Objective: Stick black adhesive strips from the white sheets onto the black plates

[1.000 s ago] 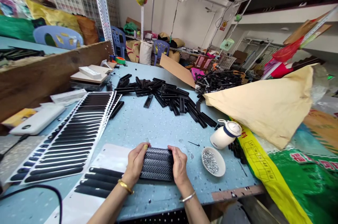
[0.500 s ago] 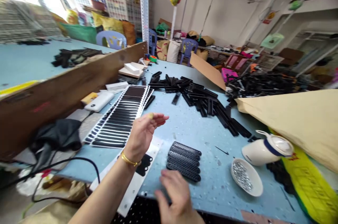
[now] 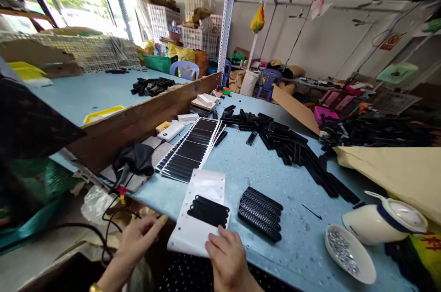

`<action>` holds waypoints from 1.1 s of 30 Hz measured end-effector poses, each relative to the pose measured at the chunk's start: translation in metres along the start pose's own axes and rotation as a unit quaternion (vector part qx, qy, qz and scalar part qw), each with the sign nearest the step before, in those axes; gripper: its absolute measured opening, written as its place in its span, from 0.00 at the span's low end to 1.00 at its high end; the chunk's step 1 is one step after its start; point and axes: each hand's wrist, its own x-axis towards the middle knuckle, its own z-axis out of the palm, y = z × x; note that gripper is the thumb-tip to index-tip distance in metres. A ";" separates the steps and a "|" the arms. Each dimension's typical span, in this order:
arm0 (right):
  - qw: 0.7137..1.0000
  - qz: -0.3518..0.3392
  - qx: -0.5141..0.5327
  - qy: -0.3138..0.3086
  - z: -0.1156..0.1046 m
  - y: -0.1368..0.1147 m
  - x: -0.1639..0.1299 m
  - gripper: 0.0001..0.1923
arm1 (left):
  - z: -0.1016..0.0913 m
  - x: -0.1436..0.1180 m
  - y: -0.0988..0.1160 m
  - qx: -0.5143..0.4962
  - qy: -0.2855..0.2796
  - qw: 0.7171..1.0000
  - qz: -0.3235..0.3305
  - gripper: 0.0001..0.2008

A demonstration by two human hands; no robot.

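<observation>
My left hand is off the table's front edge at lower left, its fingers stretched out and nothing visible in them. A yellowish patch covers one fingertip. My right hand has bent fingers closed at the lower right edge of a white sheet; its palm side is hidden. Several black rounded strips with holed ends lie side by side on that sheet, whose near end reaches the table edge. To the right sits a block of black textured strips, apart from my right hand.
Sheets of black strips lie beyond the white sheet. Black bars are heaped farther back. At right stand a white dish of small shiny pieces and a cream lidded bottle. A wooden divider and cables bound the left.
The view has turned left. My left hand has dropped from above the white sheet to below the table edge. My right hand has shifted left from the textured strips to the sheet's edge.
</observation>
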 end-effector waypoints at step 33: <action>0.968 0.240 0.065 -0.022 0.009 0.004 0.003 0.15 | 0.086 -0.035 0.016 -0.222 -0.273 0.936 0.026 0.18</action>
